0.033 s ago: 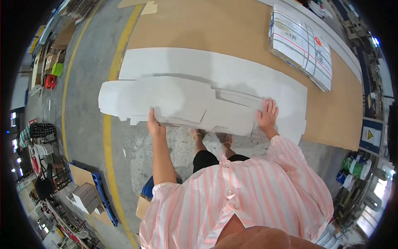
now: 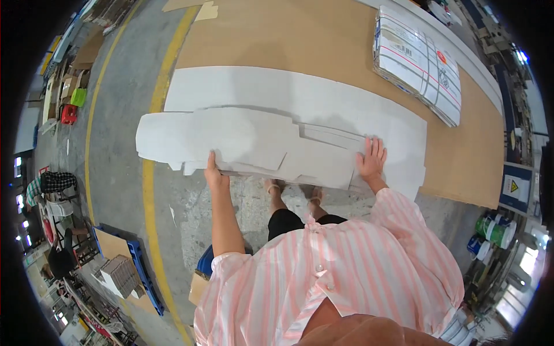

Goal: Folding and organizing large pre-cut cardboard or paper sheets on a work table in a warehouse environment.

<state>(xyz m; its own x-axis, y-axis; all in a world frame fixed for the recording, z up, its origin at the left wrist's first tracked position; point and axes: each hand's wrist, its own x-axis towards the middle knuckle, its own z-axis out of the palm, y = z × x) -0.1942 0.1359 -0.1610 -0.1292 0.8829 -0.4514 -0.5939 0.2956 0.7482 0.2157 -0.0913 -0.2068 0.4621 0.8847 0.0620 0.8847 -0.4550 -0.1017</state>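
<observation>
Stack of grey-white cardboard sheets cut to an irregular stepped outline point(image 2: 242, 141) lies across the near edge of the work surface, on top of a larger plain white sheet point(image 2: 259, 89). Its left end overhangs the concrete floor.

Left hand point(image 2: 214, 173): arm out straight, clamped on the stack's near edge. Thumb side shows on top and the fingers look tucked under – a pinch on the edge, though the underside is hidden.

Right hand point(image 2: 372, 158): arm reaches forward in a pink-and-white striped sleeve, palm flat on the stack's right end, fingers splayed – pressing down, gripping nothing.

Underneath both sheets is a wide brown board tabletop point(image 2: 323, 40). A strapped bundle of flat printed cartons point(image 2: 415, 60) sits at its far right, well apart from the hands. A yellow floor line point(image 2: 151, 196) runs under the overhang.
</observation>
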